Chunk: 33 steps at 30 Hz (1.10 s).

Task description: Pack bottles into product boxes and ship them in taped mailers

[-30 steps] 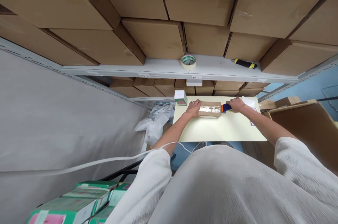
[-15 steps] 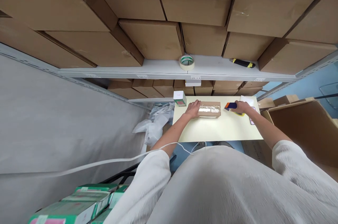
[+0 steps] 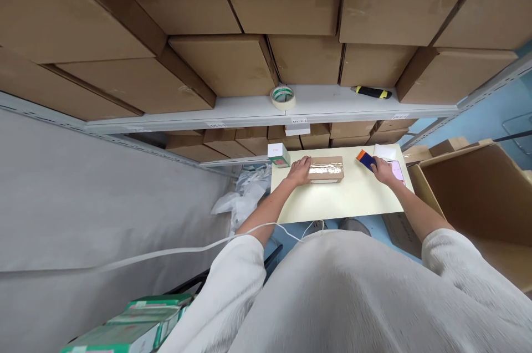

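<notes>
My left hand (image 3: 300,170) rests against the left end of a small taped cardboard box (image 3: 332,169), its fingers closed on that end. The box lies on a pale yellow table (image 3: 332,200). At the right of the table my right hand (image 3: 383,170) is closed on a dark blue tool with an orange end (image 3: 366,160), probably a tape dispenser. Beside that hand lie a phone with a pink screen (image 3: 398,170) and a white sheet or packet (image 3: 384,151). A small white and green box (image 3: 279,155) stands left of the cardboard box.
Large cartons fill the shelf (image 3: 328,99) above, where a tape roll (image 3: 283,97) and a black and yellow cutter (image 3: 373,92) lie. An open carton (image 3: 477,192) stands at the right. A white cable (image 3: 166,253) crosses the left side, above green boxes (image 3: 124,333).
My right hand has turned the blue tool, so its orange end points up and left, away from the box. The phone shows more fully. The whole view has shifted slightly.
</notes>
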{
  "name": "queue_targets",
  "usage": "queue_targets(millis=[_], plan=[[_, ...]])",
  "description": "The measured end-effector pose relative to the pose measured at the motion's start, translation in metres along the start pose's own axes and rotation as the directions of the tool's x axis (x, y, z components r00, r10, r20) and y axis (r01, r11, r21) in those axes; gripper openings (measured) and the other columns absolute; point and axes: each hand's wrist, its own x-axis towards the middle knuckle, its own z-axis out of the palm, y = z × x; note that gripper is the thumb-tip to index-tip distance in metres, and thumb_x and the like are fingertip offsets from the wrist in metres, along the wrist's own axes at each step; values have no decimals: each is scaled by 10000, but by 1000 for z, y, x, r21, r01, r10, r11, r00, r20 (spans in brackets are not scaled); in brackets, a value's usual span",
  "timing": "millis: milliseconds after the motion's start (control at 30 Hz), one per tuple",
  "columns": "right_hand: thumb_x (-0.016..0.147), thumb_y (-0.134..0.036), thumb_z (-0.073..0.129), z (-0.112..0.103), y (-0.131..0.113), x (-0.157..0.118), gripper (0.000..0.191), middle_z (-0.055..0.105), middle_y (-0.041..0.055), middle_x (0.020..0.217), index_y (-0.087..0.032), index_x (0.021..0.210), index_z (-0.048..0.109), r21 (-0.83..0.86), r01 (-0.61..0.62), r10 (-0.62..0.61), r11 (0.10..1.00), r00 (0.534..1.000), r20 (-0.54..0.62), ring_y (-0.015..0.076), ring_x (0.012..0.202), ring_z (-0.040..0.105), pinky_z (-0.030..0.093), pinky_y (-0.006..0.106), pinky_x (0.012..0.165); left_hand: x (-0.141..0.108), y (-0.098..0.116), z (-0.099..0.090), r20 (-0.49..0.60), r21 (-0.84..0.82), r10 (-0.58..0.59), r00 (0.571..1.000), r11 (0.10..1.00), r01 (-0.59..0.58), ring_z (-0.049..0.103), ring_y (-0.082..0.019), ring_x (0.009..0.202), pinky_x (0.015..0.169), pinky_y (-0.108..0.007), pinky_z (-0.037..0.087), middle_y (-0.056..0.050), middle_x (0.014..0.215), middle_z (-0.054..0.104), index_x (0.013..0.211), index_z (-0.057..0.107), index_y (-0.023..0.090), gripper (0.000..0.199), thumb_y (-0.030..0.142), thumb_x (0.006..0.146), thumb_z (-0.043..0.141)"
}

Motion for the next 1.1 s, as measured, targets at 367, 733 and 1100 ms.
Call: queue_targets(millis=[367, 733, 1100], plan=[[1097, -405, 345, -17, -1, -38, 565, 643, 213, 1483, -152, 1596, 430, 16, 286, -269, 958, 917, -295, 386, 1303, 585, 414, 522, 1066, 0, -4, 7, 5, 4, -25, 1000, 1000, 25, 329, -460, 1612, 1294, -539, 280, -204, 1806, 233, 1696, 293, 239, 1181, 358, 706, 925], [1029, -311, 412, 37, 7, -37, 403, 715, 204, 1296, -168, 1370, 573, -2, -25, 24, 1000, 976, -215, 372, 1146, 617, 403, 507, 1014, -1, 0, 2, -92, -186, 9, 996, 982, -26, 511, -410, 1487, 1258, -498, 397, -186, 1660, 464, 1617, 442, 205, 1069, 345, 659, 895], [955, -292, 526, 74, 7, -43, 319, 701, 161, 1111, -207, 1259, 573, -24, -174, 173, 984, 984, -34, 343, 1065, 654, 471, 483, 936, 0, 0, -13, 58, -558, -232, 971, 799, 224, 686, -318, 1250, 1054, -379, 553, -85, 1429, 709, 1423, 651, 241, 662, 494, 817, 731]])
